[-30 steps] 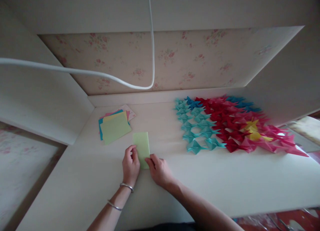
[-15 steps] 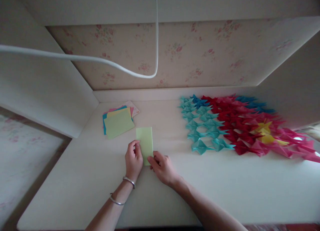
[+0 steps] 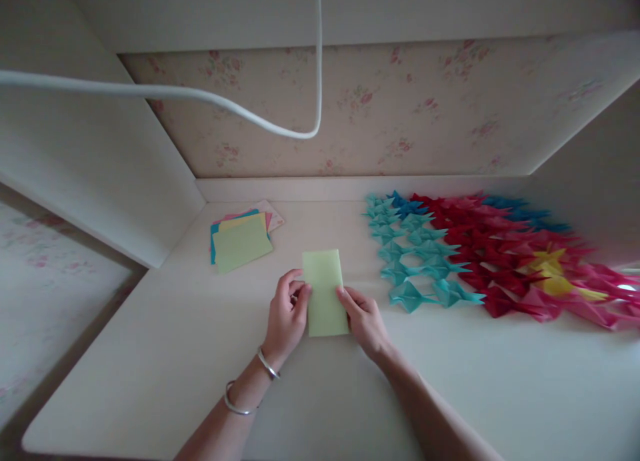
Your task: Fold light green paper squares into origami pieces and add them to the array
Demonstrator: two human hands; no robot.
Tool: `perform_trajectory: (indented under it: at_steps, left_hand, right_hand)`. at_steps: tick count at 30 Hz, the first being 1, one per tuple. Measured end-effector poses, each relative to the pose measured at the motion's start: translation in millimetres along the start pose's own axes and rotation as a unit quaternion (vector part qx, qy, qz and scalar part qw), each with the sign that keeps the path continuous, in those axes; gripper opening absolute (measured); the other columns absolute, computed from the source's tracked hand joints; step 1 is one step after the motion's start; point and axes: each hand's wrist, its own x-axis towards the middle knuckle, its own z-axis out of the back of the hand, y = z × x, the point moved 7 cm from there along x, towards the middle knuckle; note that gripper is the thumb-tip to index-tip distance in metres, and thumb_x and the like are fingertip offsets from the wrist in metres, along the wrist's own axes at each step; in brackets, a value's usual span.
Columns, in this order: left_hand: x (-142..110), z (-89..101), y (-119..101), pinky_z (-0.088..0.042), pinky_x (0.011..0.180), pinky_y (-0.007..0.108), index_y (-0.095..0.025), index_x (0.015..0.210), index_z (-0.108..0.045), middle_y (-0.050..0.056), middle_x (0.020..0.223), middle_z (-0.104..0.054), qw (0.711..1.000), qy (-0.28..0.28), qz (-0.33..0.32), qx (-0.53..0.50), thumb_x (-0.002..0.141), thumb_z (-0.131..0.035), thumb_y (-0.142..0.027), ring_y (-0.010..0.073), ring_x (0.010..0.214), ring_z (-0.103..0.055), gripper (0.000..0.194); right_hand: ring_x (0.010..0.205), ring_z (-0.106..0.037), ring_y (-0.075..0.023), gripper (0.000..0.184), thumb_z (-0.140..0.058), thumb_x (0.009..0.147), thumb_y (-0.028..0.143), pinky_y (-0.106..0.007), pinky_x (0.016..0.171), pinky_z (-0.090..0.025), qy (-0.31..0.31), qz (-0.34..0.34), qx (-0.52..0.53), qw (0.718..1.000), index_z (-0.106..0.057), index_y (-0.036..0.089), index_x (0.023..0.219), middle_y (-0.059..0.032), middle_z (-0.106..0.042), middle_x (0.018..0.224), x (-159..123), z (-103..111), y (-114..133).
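Green paper [image 3: 325, 308] has shifted rightward, away from the paper stack [image 3: 244, 246], between left hand [image 3: 287, 311] and right hand [image 3: 367, 321]. I observe the right fingers pinching its right edge, thumb on top. The left fingers curl, thumb touching the left edge; whether they grip, I cannot tell.

the light is dim, the detail soft, the corners dark.

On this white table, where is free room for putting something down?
Free: between the paper stack and teal folded figures, beyond the green paper; also the tabletop in front of those figures. Crowded: back right, packed with figures.
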Motion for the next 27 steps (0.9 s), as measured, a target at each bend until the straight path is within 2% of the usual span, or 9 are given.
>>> perform_trajectory:
  at_steps: [3,8,11,14,17,22,24,26,27]
  left_hand:
    - [5.1,2.5,-0.2,-0.051,0.064,0.026,-0.016,0.134,-0.044,0.004,0.084,-0.072,1.000,0.015,0.001,0.008,0.095,-0.056,-0.034,0.0168,0.070,-0.066,0.045]
    - [17.4,1.1,-6.5,-0.051,0.059,0.024,-0.018,0.095,-0.068,0.002,0.074,-0.071,0.999,0.037,-0.016,0.013,0.091,-0.059,-0.037,0.0166,0.064,-0.066,0.021]
    - [20.4,0.0,-7.9,-0.049,0.053,0.023,-0.019,0.092,-0.068,0.002,0.074,-0.068,0.999,0.031,-0.024,0.000,0.092,-0.056,-0.036,0.0145,0.059,-0.062,0.021]
    - [15.6,0.7,-7.9,-0.053,0.055,0.024,-0.019,0.089,-0.069,0.008,0.101,-0.065,0.999,0.023,-0.038,-0.013,0.089,-0.058,-0.035,0.0158,0.070,-0.064,0.019]
    - [5.1,1.5,-8.3,-0.053,0.056,0.025,-0.020,0.093,-0.070,0.009,0.106,-0.060,0.999,0.021,-0.044,-0.018,0.085,-0.061,-0.030,0.0181,0.078,-0.064,0.015]
    - [-10.3,0.7,-6.3,-0.045,0.044,0.022,-0.025,0.132,-0.042,0.005,0.106,-0.055,0.985,0.009,0.049,-0.166,0.086,-0.063,-0.033,0.0101,0.058,-0.056,0.051]
    - [-16.3,-14.5,-8.4,-0.045,0.044,0.023,-0.022,0.127,-0.045,0.005,0.103,-0.057,0.961,0.098,0.102,-0.236,0.088,-0.061,-0.045,0.0099,0.056,-0.055,0.048]
    - [-24.8,-32.4,-12.4,-0.047,0.047,0.025,-0.017,0.115,-0.053,0.005,0.088,-0.061,0.932,0.209,0.138,-0.262,0.086,-0.060,-0.058,0.0138,0.058,-0.059,0.050]
    - [-27.5,-37.2,-12.1,-0.048,0.047,0.026,-0.016,0.108,-0.056,0.004,0.078,-0.062,0.925,0.232,0.151,-0.260,0.083,-0.061,-0.062,0.0156,0.058,-0.060,0.052]
  right_hand:
    - [0.059,-0.056,-0.0158,0.046,-0.057,0.087,0.059,-0.023,0.053,-0.045,-0.015,0.018,-0.012,1.000,-0.070,0.015,0.080,-0.0028,-0.063,0.070,0.6,7.8,7.5]
    - [0.049,-0.045,-0.0106,0.041,-0.061,0.086,0.052,-0.020,0.044,-0.032,-0.055,0.051,-0.058,0.995,-0.072,0.015,0.075,0.0017,-0.052,0.056,1.5,21.0,18.7]
    - [0.039,-0.033,-0.0084,0.036,-0.061,0.088,0.048,-0.020,0.038,-0.023,-0.063,0.058,-0.079,0.993,-0.075,0.014,0.091,0.0064,-0.042,0.044,-0.6,21.1,22.4]
    - [0.042,-0.043,-0.0097,0.034,-0.060,0.088,0.039,-0.020,0.041,-0.032,-0.058,0.077,-0.086,0.992,-0.073,0.015,0.108,0.0032,-0.057,0.050,-7.2,13.7,24.6]
    - [0.046,-0.053,-0.0112,0.034,-0.057,0.085,0.025,-0.020,0.044,-0.042,-0.044,0.112,-0.111,0.987,-0.073,0.018,0.114,0.0004,-0.066,0.060,-15.1,3.8,25.1]
    - [0.058,-0.065,-0.0142,0.045,-0.047,0.090,0.019,-0.024,0.059,-0.055,-0.077,0.177,-0.181,0.964,-0.063,0.021,0.132,-0.0012,-0.071,0.070,-19.3,2.2,26.0]
    - [0.061,-0.067,-0.0148,0.048,-0.044,0.094,0.021,-0.025,0.062,-0.056,-0.082,0.184,-0.197,0.960,-0.054,0.022,0.141,-0.0024,-0.071,0.076,-18.4,2.5,26.3]
    - [0.066,-0.067,-0.0159,0.050,-0.041,0.096,0.022,-0.026,0.064,-0.056,-0.074,0.189,-0.225,0.953,-0.047,0.023,0.146,-0.0036,-0.071,0.081,-18.4,0.6,27.9]
    - [0.069,-0.068,-0.0166,0.050,-0.040,0.097,0.022,-0.027,0.066,-0.056,-0.068,0.197,-0.246,0.947,-0.046,0.023,0.146,-0.0046,-0.072,0.085,-19.3,-1.0,29.7]
